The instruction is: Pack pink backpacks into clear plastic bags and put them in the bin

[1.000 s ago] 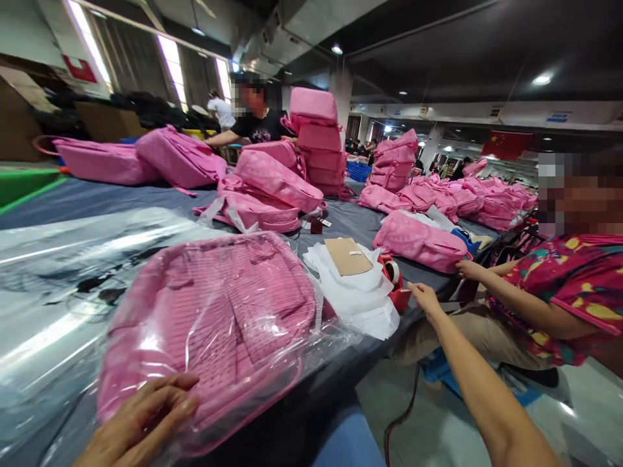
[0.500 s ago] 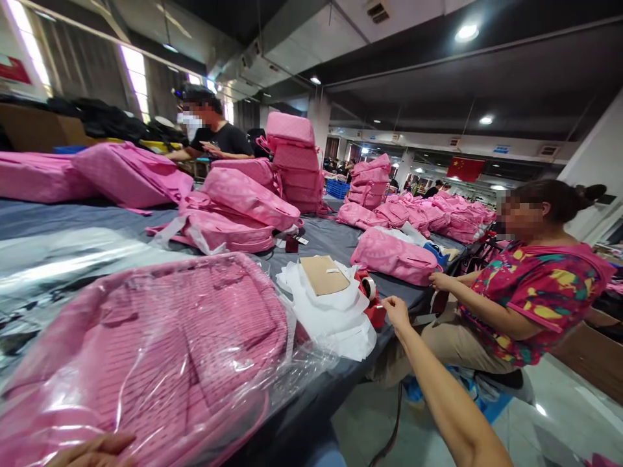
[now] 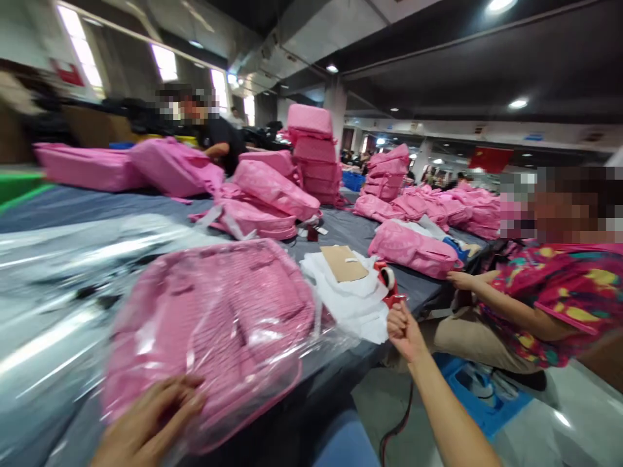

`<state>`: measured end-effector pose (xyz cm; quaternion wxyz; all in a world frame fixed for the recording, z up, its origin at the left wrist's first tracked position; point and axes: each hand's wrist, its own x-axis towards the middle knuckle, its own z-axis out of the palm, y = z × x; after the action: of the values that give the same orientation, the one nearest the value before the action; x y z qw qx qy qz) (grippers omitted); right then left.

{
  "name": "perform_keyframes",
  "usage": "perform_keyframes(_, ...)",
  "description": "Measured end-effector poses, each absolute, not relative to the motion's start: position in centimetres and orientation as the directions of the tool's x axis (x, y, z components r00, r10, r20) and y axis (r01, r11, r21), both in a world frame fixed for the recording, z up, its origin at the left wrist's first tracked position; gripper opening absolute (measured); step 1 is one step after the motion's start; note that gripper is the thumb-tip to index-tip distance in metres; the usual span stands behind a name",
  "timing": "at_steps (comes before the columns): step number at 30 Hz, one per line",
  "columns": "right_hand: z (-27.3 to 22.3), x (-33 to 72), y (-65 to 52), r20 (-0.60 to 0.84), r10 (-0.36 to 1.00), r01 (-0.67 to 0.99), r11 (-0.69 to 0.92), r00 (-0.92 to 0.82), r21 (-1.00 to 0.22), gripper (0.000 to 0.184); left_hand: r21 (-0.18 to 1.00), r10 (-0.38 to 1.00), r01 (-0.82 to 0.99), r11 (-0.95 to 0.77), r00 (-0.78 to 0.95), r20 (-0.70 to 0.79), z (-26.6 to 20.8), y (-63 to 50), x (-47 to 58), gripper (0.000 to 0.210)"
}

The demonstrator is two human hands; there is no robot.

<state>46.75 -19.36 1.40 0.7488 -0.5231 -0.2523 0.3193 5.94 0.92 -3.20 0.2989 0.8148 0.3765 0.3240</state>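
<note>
— Left hand (image 3: 148,421) is flat on the near edge of the bagged backpack (image 3: 214,324), fingers spread, pressing rather than gripping. See it?

— Yes. It looks like it's pinning the clear plastic bag (image 3: 321,337) so the slippery film doesn't slide off the front edge of the bench (image 3: 73,207). The pack lies face up, right at that edge, with the bag's open mouth trailing toward the right.

— And past that, the white wrapping sheets (image 3: 355,292) with a brown card (image 3: 344,263) on top?

— Stacked close to the edge, within reach, I'd guess. The red tape dispenser (image 3: 389,282) sits just beside them.

— Right hand (image 3: 403,327)?

— Curled nearly closed just below the dispenser, fingertips pinched together. It may have a strip of tape; I can't tell, it's too blurred.

— The other person's hand (image 3: 460,280)?

— Resting at the bench's right edge, touching another pink backpack (image 3: 413,250).
</note>
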Motion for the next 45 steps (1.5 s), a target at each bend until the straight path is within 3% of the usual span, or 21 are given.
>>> perform_keyframes(3, 4.2, 43.1, -18.9, 0.155, 0.892, -0.168, 0.246, 0.424, -0.954, 0.051, 0.768, 0.828, 0.411, -0.492, 0.495, 0.265, -0.8, -0.7, 6.6, 0.054)
perform_keyframes(6, 7.5, 39.8, -16.5, 0.115, 0.993, 0.193, 0.118, -0.026, -0.974, 0.050, 0.782, 0.829, 0.390, -0.487, 0.487, 0.274, 0.5, -1.2, 7.5, 0.047)
perform_keyframes(9, 10.5, 36.9, -12.7, 0.025, 0.923, 0.588, 0.264, -0.383, -0.765, 0.040, 0.790, 0.845, 0.400, -0.465, 0.468, 0.260, 0.4, -1.2, 7.9, 0.033)
perform_keyframes(13, 12.0, 34.3, -7.6, -0.034, 0.821, 0.746, 0.500, -0.571, -0.440, 0.025, 0.788, 0.858, 0.423, -0.447, 0.451, 0.245, 0.0, -1.3, 8.0, 0.025)
perform_keyframes(17, 10.6, 33.4, -3.8, -0.158, 0.835, 0.839, 0.481, -0.527, -0.256, 0.022, 0.787, 0.850, 0.412, -0.458, 0.462, 0.253, -0.1, -1.3, 8.0, 0.024)
perform_keyframes(21, 9.4, 34.9, -2.4, -0.154, 0.940, 0.909, 0.239, -0.305, -0.342, 0.041, 0.784, 0.844, 0.406, -0.470, 0.466, 0.265, -0.1, -1.3, 7.9, 0.024)
perform_keyframes(24, 9.3, 36.1, -3.7, 0.019, 0.989, 0.911, 0.140, -0.144, -0.389, 0.042, 0.784, 0.839, 0.396, -0.478, 0.471, 0.273, -0.3, -1.3, 7.8, 0.025)
perform_keyframes(27, 8.7, 35.1, -5.9, 0.146, 0.972, 0.891, 0.226, -0.182, -0.395, 0.031, 0.780, 0.837, 0.395, -0.485, 0.469, 0.282, -0.8, -1.2, 7.8, 0.025)
perform_keyframes(31, 7.1, 32.2, -6.9, -0.014, 0.972, 0.924, 0.219, -0.235, -0.314, 0.035, 0.747, 0.835, 0.431, -0.506, 0.462, 0.299, -1.0, -1.4, 7.9, 0.025)
perform_keyframes(34, 6.8, 31.4, -6.0, -0.113, 0.969, 0.950, 0.186, -0.220, -0.251, 0.040, 0.664, 0.780, 0.449, -0.598, 0.518, 0.352, -0.5, -2.0, 7.0, 0.019)
perform_keyframes(39, 7.1, 32.0, -4.8, -0.152, 0.957, 0.950, 0.208, -0.247, -0.234, 0.048, 0.364, 0.716, 0.625, -0.690, 0.514, 0.474, 0.4, -2.7, 3.7, 0.003)
perform_keyframes(42, 6.5, 31.9, -5.1, -0.071, 0.971, 0.943, 0.205, -0.230, -0.262, 0.047, 0.339, 0.741, 0.666, -0.664, 0.527, 0.417, 0.4, -2.2, 2.4, 0.005)
perform_keyframes(45, 5.7, 32.3, -7.1, 0.163, 0.954, 0.860, 0.298, -0.252, -0.415, 0.040, 0.393, 0.763, 0.655, -0.645, 0.536, 0.361, 0.4, -1.4, 2.3, 0.009)
